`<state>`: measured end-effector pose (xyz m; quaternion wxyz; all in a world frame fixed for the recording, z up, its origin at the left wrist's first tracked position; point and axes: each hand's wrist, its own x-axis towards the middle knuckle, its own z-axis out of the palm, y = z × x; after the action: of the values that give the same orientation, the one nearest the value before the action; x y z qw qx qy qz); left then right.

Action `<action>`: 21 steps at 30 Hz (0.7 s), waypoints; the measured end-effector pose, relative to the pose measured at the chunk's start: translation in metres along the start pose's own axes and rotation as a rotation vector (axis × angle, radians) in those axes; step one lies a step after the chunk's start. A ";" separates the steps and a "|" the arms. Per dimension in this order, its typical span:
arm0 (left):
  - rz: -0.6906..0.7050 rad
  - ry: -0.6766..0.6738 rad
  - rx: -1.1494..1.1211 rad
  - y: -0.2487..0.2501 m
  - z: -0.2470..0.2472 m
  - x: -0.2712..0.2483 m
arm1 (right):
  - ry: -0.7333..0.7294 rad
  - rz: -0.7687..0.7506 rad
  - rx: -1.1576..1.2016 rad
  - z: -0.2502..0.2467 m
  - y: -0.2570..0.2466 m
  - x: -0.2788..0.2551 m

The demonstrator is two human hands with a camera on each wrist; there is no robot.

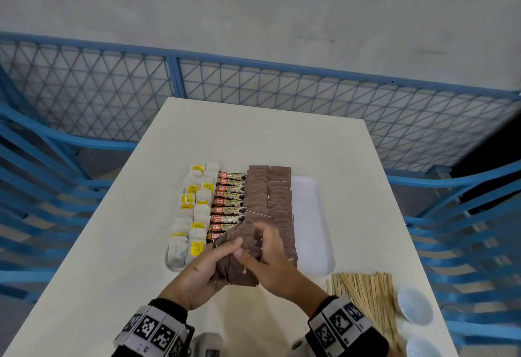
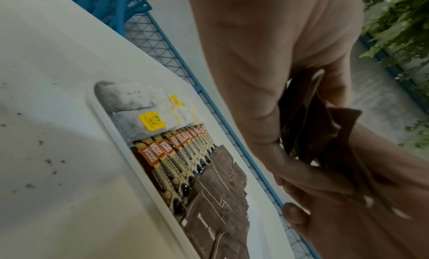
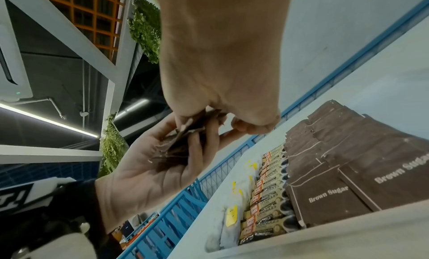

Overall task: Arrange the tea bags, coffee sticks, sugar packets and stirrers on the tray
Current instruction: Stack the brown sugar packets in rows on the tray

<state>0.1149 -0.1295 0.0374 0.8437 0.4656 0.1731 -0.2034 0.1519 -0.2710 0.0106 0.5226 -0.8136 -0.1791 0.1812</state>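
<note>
Clearly the sugar step is in hand: the left hand (image 1: 197,269) grips a fan of sugar packets (image 1: 239,258) above the tray (image 1: 315,215), and the right hand (image 1: 270,260) pinches one loose. Next, lay it onto the brown rows; the stirrers (image 1: 369,297) wait on the worktop (image 1: 112,286).

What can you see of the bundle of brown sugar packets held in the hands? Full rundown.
The bundle of brown sugar packets is a fanned handful of flat, dark brown paper-like sachets with thin pale edge lines; partial white lettering shows on one. The left hand cradles them in palm and fingers, while the right hand pinches at the top of the fan. It is held just above the near end of the white tray, over the sugar rows already laid.
</note>
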 end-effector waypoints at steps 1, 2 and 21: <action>0.000 0.004 -0.006 -0.001 -0.002 0.000 | 0.018 -0.015 0.040 0.003 0.004 0.000; 0.005 0.014 -0.004 -0.002 -0.005 0.001 | 0.024 -0.013 0.101 0.003 0.004 0.000; 0.164 0.219 -0.064 -0.003 -0.060 -0.005 | 0.076 0.409 0.433 -0.031 0.040 0.009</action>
<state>0.1027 -0.0785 0.0075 0.8481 0.4703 0.2318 -0.0759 0.1786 -0.3062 -0.0149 0.6430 -0.7086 0.0508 0.2862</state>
